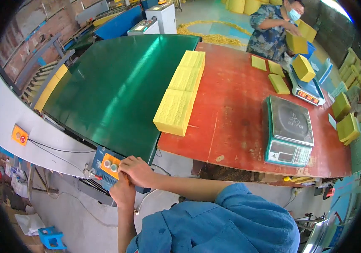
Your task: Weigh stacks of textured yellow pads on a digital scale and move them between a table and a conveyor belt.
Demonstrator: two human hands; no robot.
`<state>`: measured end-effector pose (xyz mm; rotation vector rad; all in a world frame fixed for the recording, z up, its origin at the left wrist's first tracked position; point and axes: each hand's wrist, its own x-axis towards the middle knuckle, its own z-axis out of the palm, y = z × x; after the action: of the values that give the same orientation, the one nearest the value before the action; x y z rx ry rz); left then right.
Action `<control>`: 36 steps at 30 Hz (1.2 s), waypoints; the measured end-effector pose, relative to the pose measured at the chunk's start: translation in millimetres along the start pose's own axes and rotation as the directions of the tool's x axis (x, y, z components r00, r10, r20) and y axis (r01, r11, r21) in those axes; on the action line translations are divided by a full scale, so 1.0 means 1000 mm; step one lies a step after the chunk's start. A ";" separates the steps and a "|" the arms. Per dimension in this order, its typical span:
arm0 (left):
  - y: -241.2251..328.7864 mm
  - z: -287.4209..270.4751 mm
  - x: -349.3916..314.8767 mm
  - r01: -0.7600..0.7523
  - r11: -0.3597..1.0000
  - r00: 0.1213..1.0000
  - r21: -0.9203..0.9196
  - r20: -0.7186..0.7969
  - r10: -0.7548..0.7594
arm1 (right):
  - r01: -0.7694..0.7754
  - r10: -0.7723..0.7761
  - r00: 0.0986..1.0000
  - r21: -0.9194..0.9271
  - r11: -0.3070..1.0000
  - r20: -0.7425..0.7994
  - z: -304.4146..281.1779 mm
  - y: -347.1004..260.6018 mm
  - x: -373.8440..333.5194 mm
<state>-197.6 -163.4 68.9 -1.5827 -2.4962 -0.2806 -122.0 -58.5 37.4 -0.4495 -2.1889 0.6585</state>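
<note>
My left hand (pixel 122 192) and my right hand (pixel 139 172) meet at the right edge of a control box (pixel 108 179) with an orange button panel (pixel 110 164) carrying round buttons. The right hand's fingers are curled together, just beside the buttons. Below it, the left hand's fingers are closed and partly covered by the right. Whatever lies between the fingers is hidden. Beyond my hands, a row of yellow embossed blocks (pixel 173 107) lies along the seam between the green conveyor belt (pixel 104 92) and the red tabletop (pixel 214 126).
A digital scale (pixel 290 130) stands on the table's right. At the far right a masked person (pixel 269 33) handles yellow blocks by another scale (pixel 309 95) with a yellow block (pixel 304 68) on it. An orange switch box (pixel 20 135) is on the conveyor's side. A blue stool (pixel 52 237) stands lower left.
</note>
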 end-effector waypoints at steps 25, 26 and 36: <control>0.205 0.050 0.214 0.568 0.432 0.673 -0.701 0.697 0.247 | -0.598 0.701 0.697 0.418 0.684 -0.149 -0.209 0.170 -0.082; 0.208 0.053 0.204 0.568 0.441 0.668 -0.695 0.702 0.245 | -0.568 0.679 0.711 0.422 0.707 -0.181 -0.212 0.163 -0.099; 0.288 0.031 0.086 0.194 0.571 0.419 -0.798 0.594 0.687 | -0.649 0.919 0.325 0.759 0.045 0.223 -0.239 0.047 -0.296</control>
<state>26.1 40.3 79.2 -3.2848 -2.7871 -0.7646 252.6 -98.7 -32.5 -1.2629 -0.8749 1.8832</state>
